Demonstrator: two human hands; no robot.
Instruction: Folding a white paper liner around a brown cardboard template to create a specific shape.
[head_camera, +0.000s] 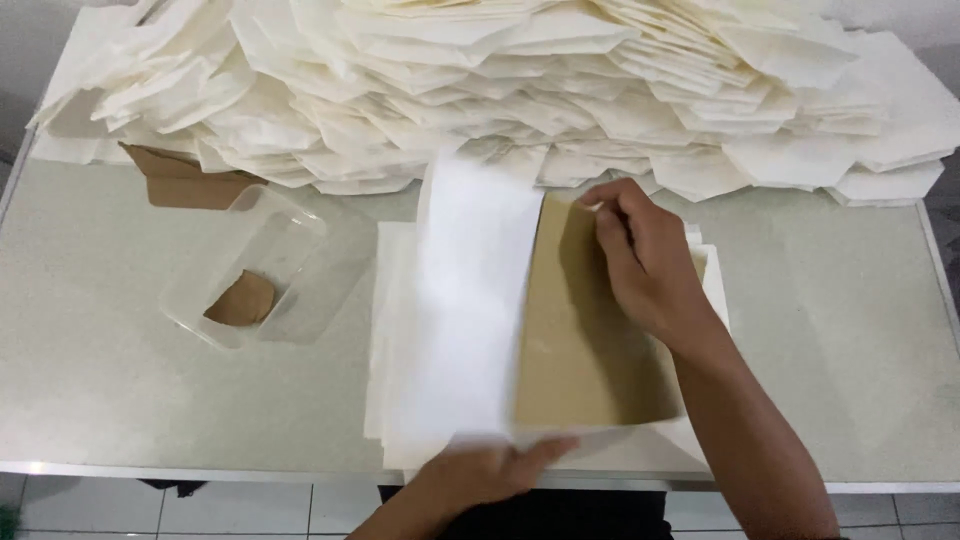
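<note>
A stack of white paper sheets (395, 330) lies at the table's near edge. On top rests a brown paper sheet (580, 340). A white flap (470, 300) stands folded up over its left half. My left hand (490, 470) holds the flap's lower end at the near edge. My right hand (645, 260) pinches the brown sheet's upper edge with its fingertips.
A large heap of folded white paper pieces (500, 90) covers the back of the pale table (120, 400). A clear plastic tub (245, 270) with a brown scrap in it stands at the left. Brown paper (185, 185) pokes out under the heap.
</note>
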